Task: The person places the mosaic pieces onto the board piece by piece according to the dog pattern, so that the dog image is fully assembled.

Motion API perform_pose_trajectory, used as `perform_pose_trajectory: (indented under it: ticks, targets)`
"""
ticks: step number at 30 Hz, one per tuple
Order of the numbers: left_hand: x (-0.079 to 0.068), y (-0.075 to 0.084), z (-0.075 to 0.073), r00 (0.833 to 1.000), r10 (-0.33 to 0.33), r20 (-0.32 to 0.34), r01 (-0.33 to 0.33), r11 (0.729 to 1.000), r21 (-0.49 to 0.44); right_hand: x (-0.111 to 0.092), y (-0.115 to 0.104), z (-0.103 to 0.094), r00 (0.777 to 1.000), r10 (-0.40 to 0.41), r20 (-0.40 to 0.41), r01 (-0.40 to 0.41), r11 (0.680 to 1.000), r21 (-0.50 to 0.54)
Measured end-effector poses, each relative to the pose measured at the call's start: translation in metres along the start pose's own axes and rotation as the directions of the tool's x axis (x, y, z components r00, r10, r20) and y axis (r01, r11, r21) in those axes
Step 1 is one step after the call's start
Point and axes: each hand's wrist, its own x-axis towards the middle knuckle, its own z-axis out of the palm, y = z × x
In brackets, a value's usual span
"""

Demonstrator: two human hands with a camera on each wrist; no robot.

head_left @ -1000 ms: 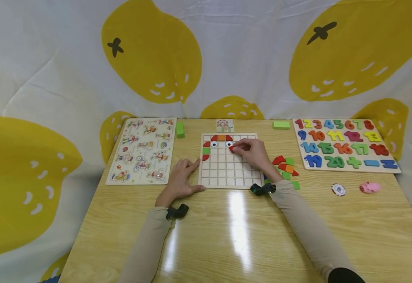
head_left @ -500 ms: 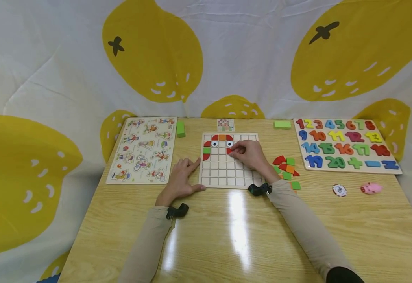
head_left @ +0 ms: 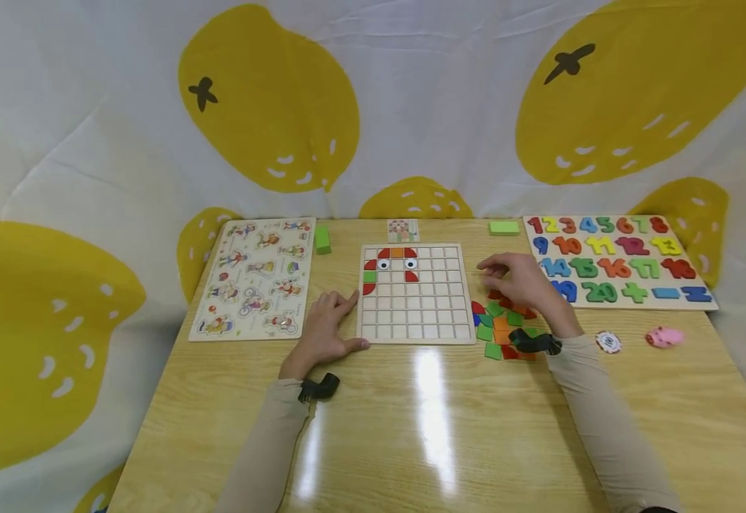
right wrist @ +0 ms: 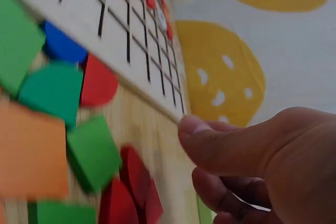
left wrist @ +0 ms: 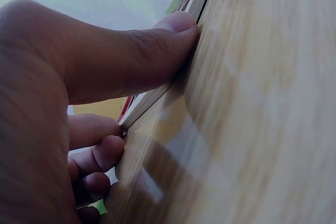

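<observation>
The gridded wooden board (head_left: pixel 414 315) lies mid-table, with red rounded pieces, an orange square (head_left: pixel 397 253), a green square (head_left: pixel 370 276) and two eye pieces (head_left: pixel 410 264) in its upper left cells. My left hand (head_left: pixel 323 332) spreads at its lower left corner. In the left wrist view the thumb (left wrist: pixel 147 51) rests against the board's edge, other fingertips close to the corner. My right hand (head_left: pixel 519 279) hovers over the far side of a pile of loose coloured pieces (head_left: pixel 493 351), right of the board. Its fingers are loosely bent with nothing visible between them.
A picture card (head_left: pixel 402 230) lies behind the board. Left is a puzzle board of figures (head_left: pixel 259 268), right a number puzzle (head_left: pixel 587 268). Two green blocks (head_left: pixel 323 240) stand at the back. A poker chip (head_left: pixel 608 342) and pink pig (head_left: pixel 664 337) sit at right.
My right hand has let go of a red rounded piece, which now sits in a cell below the right eye, and has moved right to the pile. The left hand stays at the board's corner.
</observation>
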Motion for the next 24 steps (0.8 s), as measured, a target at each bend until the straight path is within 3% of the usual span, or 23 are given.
perform_pose_trajectory:
  ticks: [6,15,19,24]
  targets:
    - [-0.001,-0.001,0.0,1.0,-0.007,-0.003,0.007,1.0,-0.004,-0.017,0.029,-0.018,0.995,0.068,0.075,-0.061,0.993,-0.097]
    - [-0.001,-0.002,0.004,1.0,-0.004,-0.014,0.004,1.0,-0.005,-0.018,0.034,-0.015,0.992,0.091,0.089,-0.085,0.994,-0.063]
    - [0.0,-0.002,0.004,1.0,0.0,-0.005,0.0,1.0,0.007,-0.016,0.036,-0.011,0.997,0.069,0.044,-0.068,0.998,-0.006]
    - [0.0,-0.003,0.003,1.0,0.008,-0.012,-0.008,1.0,0.026,-0.007,0.029,-0.003,0.998,0.001,-0.068,0.007,0.992,0.126]
